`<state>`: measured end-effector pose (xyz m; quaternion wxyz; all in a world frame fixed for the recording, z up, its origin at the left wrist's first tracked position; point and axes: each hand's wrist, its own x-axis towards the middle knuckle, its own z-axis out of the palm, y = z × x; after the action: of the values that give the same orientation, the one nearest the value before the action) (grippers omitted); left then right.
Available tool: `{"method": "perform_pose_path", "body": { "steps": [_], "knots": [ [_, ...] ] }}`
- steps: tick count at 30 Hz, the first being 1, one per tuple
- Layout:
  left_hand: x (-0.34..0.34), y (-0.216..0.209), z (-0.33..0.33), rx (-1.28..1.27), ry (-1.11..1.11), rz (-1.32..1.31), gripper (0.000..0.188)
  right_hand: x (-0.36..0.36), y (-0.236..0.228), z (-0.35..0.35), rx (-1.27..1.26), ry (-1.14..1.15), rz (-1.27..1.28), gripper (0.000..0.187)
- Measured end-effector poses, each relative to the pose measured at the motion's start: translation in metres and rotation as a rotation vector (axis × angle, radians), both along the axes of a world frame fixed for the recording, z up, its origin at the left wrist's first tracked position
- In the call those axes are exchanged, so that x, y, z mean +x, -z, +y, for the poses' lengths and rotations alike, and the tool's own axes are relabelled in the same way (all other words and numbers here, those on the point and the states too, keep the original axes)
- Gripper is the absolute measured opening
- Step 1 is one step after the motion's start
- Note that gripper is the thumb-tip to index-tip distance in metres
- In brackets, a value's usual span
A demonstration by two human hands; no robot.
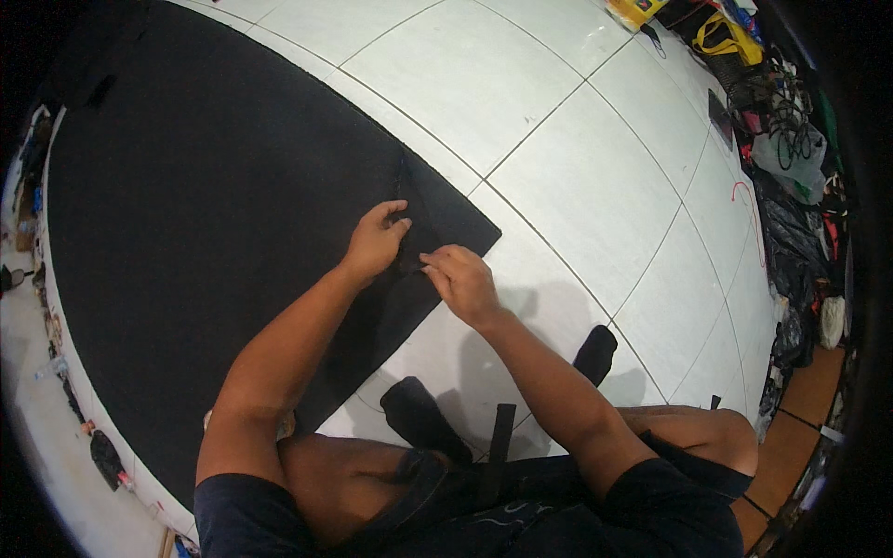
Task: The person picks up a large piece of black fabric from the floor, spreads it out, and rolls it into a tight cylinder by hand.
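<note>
A large black sheet (214,205), which looks like fabric or matting, lies flat on the floor to my left and ahead. Near its right corner my left hand (374,244) rests over it, thumb and index finger curved with a small gap between them. A faint line or seam runs along the sheet by those fingertips. Just to the right, my right hand (462,284) is closed in a pinch over the sheet's edge region. Whatever lies between its fingertips is dark and too small to make out against the black.
White floor tiles (539,158) extend to the right. Two dark shapes like socked feet (595,355) and a black strip (498,437) are near my legs. Black plastic bags (791,246), cables (793,116) and a yellow item (730,39) pile along the right side.
</note>
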<state>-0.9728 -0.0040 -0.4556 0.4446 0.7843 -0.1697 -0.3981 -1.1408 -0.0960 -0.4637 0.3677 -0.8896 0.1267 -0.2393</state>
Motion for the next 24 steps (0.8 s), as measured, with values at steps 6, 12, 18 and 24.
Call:
{"method": "perform_pose_path", "body": {
  "steps": [6,12,18,24],
  "knots": [
    [-0.005,-0.008,0.000,-0.053,-0.068,0.132,0.043,0.001,0.011,-0.018,0.335,0.149,0.085,0.025],
    [0.005,0.009,0.007,-0.075,-0.070,0.052,0.045,-0.003,0.019,-0.034,0.683,0.339,0.262,0.045],
    [0.006,0.012,0.002,-0.037,-0.031,0.017,0.047,-0.014,0.026,-0.043,0.498,0.631,0.394,0.038],
    [0.004,0.010,0.004,-0.020,-0.006,-0.011,0.049,-0.011,-0.010,0.001,-0.067,-0.014,0.119,0.051]
  ]
}}
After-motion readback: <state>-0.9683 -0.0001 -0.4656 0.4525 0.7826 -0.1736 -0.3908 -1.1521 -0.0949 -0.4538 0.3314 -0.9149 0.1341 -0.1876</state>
